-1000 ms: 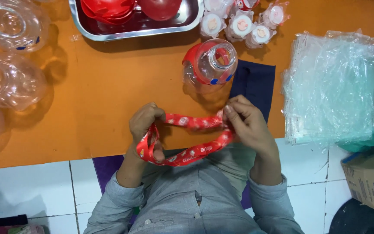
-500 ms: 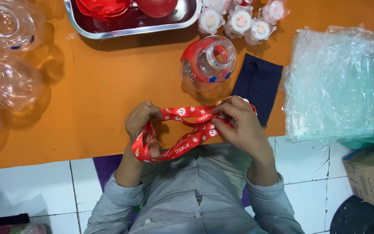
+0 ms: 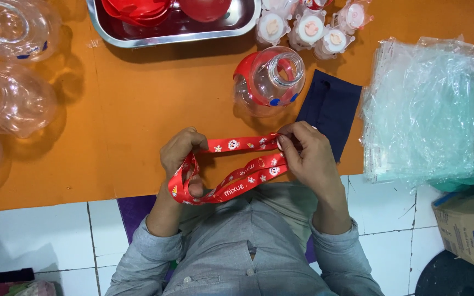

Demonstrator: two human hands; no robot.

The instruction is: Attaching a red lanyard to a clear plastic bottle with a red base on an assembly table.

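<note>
A red printed strap point(image 3: 237, 170) is stretched in a loop between my two hands at the near edge of the orange table point(image 3: 138, 104). My left hand point(image 3: 181, 159) has the strap's left end wrapped round its fingers. My right hand point(image 3: 308, 156) pinches the strap's right end between thumb and fingers. Just beyond my hands stands a clear plastic jar point(image 3: 270, 79) with an open mouth and another red strap on it. A dark blue cloth point(image 3: 330, 109) lies under my right hand's far side.
A steel tray point(image 3: 176, 33) with red lids sits at the far edge. Small white-capped pieces point(image 3: 308, 27) cluster beside it. Several clear jars point(image 3: 12, 93) lie at the left. A stack of clear plastic bags point(image 3: 426, 109) lies right; a cardboard box point(image 3: 470, 230) stands on the tiled floor.
The strap has gone from a wide flat loop to a doubled, tighter one. My right hand has shifted its pinch along the right end; my left hand keeps the left end wrapped.
</note>
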